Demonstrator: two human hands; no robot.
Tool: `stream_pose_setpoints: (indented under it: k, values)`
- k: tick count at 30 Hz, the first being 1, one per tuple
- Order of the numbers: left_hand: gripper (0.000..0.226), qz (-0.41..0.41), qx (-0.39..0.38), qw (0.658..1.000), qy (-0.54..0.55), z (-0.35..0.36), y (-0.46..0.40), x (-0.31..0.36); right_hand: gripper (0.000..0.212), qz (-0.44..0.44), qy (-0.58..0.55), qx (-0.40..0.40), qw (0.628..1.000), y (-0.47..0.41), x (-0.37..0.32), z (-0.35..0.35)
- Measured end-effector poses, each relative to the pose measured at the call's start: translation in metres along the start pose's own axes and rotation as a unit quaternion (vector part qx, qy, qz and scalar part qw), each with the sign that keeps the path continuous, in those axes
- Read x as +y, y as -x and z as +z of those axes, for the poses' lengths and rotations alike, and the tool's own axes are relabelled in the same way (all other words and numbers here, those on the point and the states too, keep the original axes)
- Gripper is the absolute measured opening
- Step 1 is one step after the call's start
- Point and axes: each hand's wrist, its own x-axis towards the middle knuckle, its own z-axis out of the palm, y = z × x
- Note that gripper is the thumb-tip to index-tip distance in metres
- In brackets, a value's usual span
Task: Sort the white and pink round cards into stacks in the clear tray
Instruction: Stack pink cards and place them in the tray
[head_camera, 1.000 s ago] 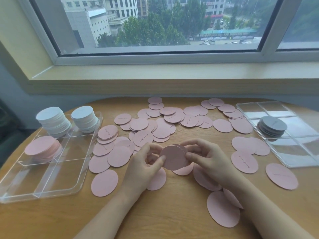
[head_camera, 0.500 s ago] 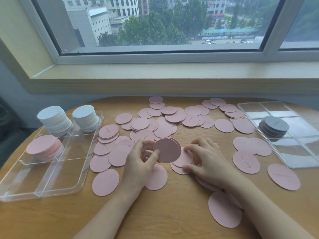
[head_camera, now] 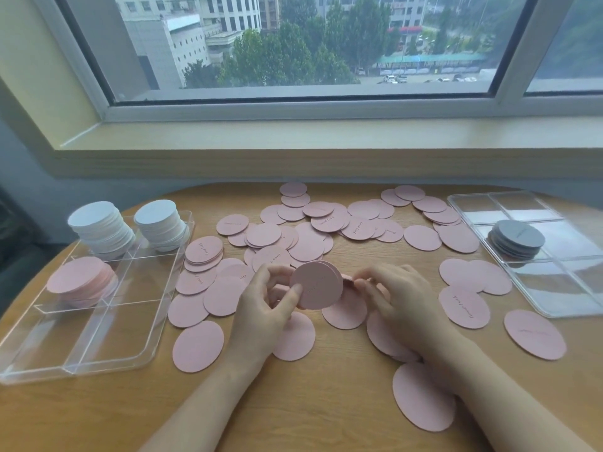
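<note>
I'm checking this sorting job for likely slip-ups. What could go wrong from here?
1. The left hand pinches the small pile of pink round cards by the edge only; its grip may let cards fan out or drop.
2. The two tall white round card stacks in the clear plastic divided tray look slightly skewed, so a bump could topple them.

tray (head_camera: 169,282) left, stacks (head_camera: 101,228) in it | loose cards (head_camera: 306,236) centre | second tray (head_camera: 554,298) right
</note>
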Motion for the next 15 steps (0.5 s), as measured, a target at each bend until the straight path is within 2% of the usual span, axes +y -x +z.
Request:
stream_pose_setpoints:
  k: [3, 7, 11, 15]
  values:
    - [0.019, 0.003, -0.007, 1.000, 0.000, 0.000, 0.001, 0.000, 0.011, 0.022, -0.027, 0.069, 0.997, 0.001, -0.002, -0.001]
    - [0.019, 0.002, -0.020, 1.000, 0.012, 0.000, 0.001, -0.001, 0.016, 0.038, -0.116, 0.112, 0.986, 0.001, -0.004, -0.002]
    - [0.022, -0.005, -0.030, 0.999, 0.032, 0.001, 0.001, 0.001, 0.017, 0.073, -0.287, 0.044, 0.954, 0.003, -0.010, -0.009]
    - [0.032, -0.006, -0.042, 0.999, 0.008, 0.000, 0.001, -0.003, 0.019, 0.057, -0.392, -0.013, 0.918, 0.004, -0.021, -0.009]
